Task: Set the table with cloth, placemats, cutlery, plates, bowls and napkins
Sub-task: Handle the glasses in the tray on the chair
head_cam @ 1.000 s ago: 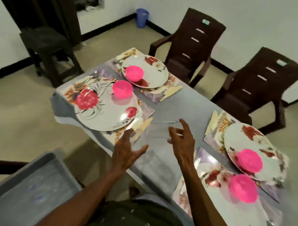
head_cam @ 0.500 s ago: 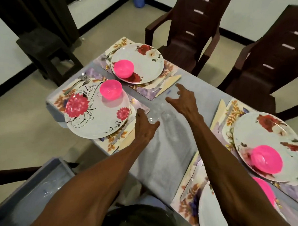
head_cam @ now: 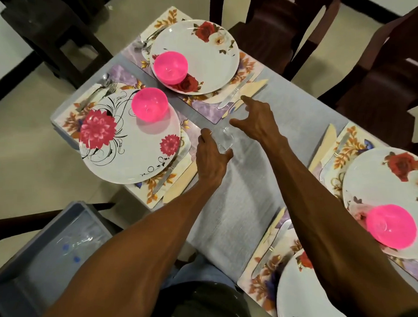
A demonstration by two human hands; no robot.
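Left hand (head_cam: 211,156) curls its grip round a clear glass (head_cam: 222,140) at frame centre on the clothed desk (head_cam: 240,200), likely steadying it between the settings, while right hand (head_cam: 256,121) hovers just beside, fingers spread, holding nothing.

A bowl (head_cam: 149,104) sits on each plate (head_cam: 129,147), plates on placemats (head_cam: 161,190), placemats on the cloth (head_cam: 240,192).

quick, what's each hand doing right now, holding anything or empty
Left hand: fingers curled round a clear glass standing on the cloth.
Right hand: open, fingers spread above the table, holding nothing.
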